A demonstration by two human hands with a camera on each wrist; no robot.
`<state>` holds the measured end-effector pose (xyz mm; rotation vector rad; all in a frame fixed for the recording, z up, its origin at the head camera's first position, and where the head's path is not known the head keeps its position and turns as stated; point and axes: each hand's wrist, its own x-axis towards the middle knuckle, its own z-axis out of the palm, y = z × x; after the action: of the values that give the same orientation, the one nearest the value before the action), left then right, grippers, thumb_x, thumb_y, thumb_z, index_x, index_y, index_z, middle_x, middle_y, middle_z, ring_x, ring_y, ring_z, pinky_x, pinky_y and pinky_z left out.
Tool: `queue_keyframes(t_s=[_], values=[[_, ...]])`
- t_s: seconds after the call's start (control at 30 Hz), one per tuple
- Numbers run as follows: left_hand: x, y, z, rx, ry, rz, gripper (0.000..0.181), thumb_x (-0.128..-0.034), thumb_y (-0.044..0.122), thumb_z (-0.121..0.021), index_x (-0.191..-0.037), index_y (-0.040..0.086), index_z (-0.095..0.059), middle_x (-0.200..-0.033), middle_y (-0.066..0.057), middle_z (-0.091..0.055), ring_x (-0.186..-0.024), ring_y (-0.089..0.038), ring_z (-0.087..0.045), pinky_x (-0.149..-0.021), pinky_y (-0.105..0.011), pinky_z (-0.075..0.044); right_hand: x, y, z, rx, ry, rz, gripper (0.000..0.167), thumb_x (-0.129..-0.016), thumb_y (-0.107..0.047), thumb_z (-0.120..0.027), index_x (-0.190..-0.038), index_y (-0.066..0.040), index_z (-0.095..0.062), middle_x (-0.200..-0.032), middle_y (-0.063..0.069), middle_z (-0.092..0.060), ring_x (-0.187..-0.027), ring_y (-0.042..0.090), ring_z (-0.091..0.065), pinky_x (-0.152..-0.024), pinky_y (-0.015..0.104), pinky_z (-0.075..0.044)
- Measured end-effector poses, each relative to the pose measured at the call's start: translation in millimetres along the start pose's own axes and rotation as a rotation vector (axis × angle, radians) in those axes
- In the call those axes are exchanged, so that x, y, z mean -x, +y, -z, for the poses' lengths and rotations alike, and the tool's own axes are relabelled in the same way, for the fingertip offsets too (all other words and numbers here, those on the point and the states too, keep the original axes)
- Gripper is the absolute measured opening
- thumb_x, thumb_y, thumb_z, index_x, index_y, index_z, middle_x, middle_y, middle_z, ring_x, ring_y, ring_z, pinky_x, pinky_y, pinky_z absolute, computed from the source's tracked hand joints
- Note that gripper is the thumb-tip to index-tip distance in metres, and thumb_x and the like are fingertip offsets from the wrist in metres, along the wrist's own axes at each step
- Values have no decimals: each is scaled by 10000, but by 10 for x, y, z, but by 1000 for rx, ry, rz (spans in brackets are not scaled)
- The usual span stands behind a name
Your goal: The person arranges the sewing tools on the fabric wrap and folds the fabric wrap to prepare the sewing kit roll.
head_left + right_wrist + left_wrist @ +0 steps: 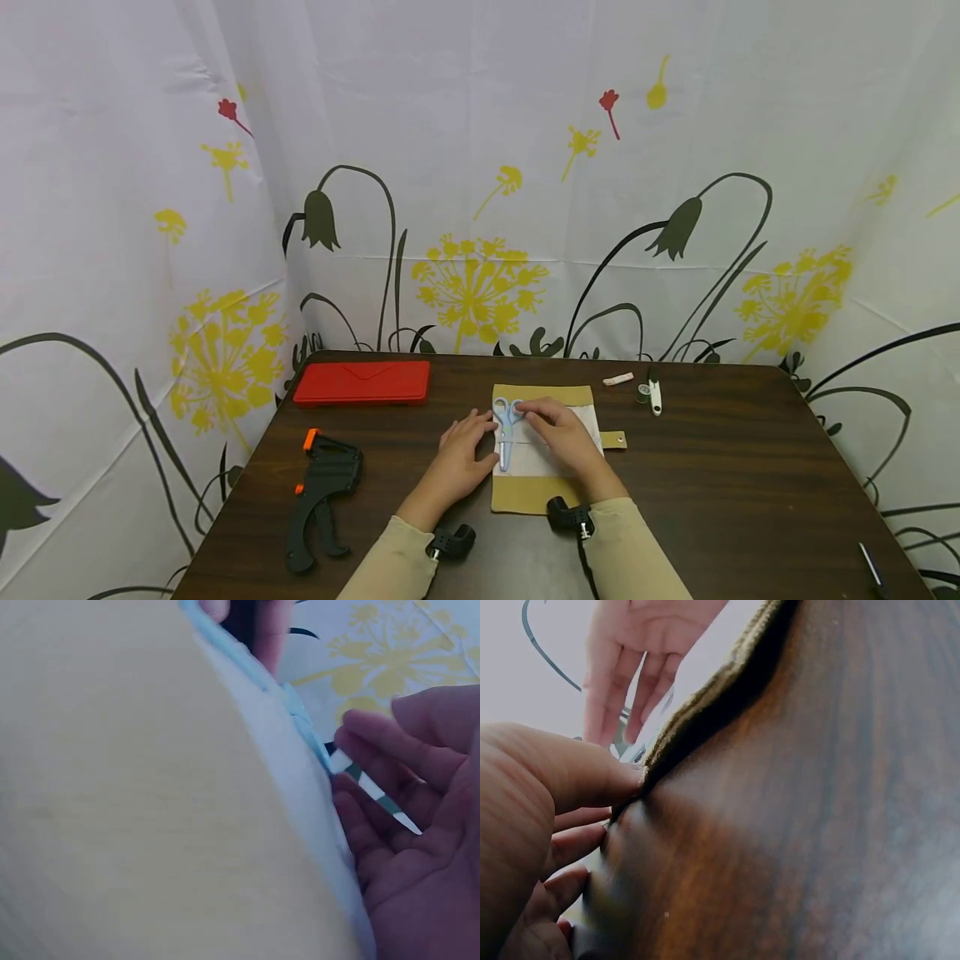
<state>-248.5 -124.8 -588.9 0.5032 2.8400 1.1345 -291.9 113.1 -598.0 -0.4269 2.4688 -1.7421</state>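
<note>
Head view shows pale blue scissors [506, 437] lying along the left side of an unfolded tan-and-white cloth pouch [543, 497], loops toward the curtain [465, 108], blades toward the person. The right hand [564, 433] is loosely open, its fingers mostly straight, with fingertips touching the right loop of the scissors rather than wrapped round it. The left hand [467, 448] is open too, its fingers extended beside the pouch's left edge; the left wrist view puts its thumb [604, 776] against that edge. A snap strap [615, 440] juts from the pouch's right side.

Elsewhere on the dark wood-grain table [712, 500], a red case [362, 384] lies at the far left, with a black-and-orange clamp [324, 500] nearer the person. A white-handled tool [656, 398] lies beyond the pouch to the right, and a pen [870, 563] near the right edge.
</note>
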Motion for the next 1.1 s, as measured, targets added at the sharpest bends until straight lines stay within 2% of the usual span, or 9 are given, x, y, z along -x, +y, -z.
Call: queue_keyframes(t_s=[0.13,0.23,0.4,0.5,0.7,0.8,0.87,0.93,1.1], values=[[-12,2,9,9,4,2,496,-992,183,-784,-1459,89,-643,-1683,-122,-514,-1652,-395,-327,-1311,-707,-191,-27,-10,73,-103,12,-26,300,-1112,-263,-640,-1370,-179,-768,-1419,-1,-728,-1399,223,-620,-1204,430,-470],[-32,6,5,16,5,-3,497,-991,180,-784,-1457,81,-643,-1680,-133,-515,-1649,-404,-329,-1306,-715,-194,-36,-21,139,-143,27,-29,317,-1110,-253,-644,-1390,-148,-750,-1436,56,-721,-1400,263,-625,-1151,307,-492],[-53,12,-23,18,-8,3,502,-996,189,-779,-1467,88,-638,-1689,-121,-505,-1657,-394,-317,-1314,-704,-186,-12,-115,360,-138,94,1,313,-1103,-235,-660,-1378,-116,-750,-1395,131,-711,-1311,293,-653,-1007,194,-518],[-59,18,-36,18,-5,-9,499,-990,177,-784,-1458,79,-641,-1683,-129,-511,-1650,-406,-324,-1307,-715,-188,20,-240,575,-63,141,41,293,-1103,-231,-661,-1352,-113,-760,-1364,133,-710,-1253,292,-666,-970,203,-533],[-76,43,-39,0,-11,-24,497,-988,171,-785,-1453,70,-642,-1673,-139,-520,-1644,-405,-337,-1300,-717,-201,130,-444,1083,257,229,88,294,-1121,-267,-633,-1352,-138,-761,-1328,85,-718,-1196,250,-669,-967,280,-539],[-75,47,-31,-3,-1,-28,497,-984,166,-789,-1448,64,-641,-1671,-148,-520,-1640,-412,-341,-1293,-727,-203,201,-457,1311,362,298,94,300,-1121,-255,-630,-1353,-114,-759,-1262,95,-716,-1118,233,-657,-914,283,-533],[-62,45,-21,1,5,-22,497,-984,163,-785,-1450,67,-641,-1672,-143,-520,-1642,-411,-339,-1296,-723,-200,256,-431,1431,401,346,76,302,-1121,-241,-628,-1355,-100,-755,-1206,107,-706,-1050,239,-622,-863,325,-515],[-41,37,-14,3,8,-15,494,-982,160,-784,-1447,67,-644,-1670,-143,-523,-1641,-415,-339,-1296,-723,-201,314,-384,1519,433,386,45,306,-1120,-226,-626,-1363,-83,-746,-1188,117,-688,-1043,257,-608,-873,394,-514],[-6,12,-8,-4,4,5,492,-989,174,-782,-1452,84,-644,-1674,-131,-522,-1644,-415,-334,-1300,-717,-201,386,-255,1632,477,408,-23,338,-1109,-179,-623,-1388,-11,-715,-1266,203,-653,-1174,388,-635,-970,557,-511]])
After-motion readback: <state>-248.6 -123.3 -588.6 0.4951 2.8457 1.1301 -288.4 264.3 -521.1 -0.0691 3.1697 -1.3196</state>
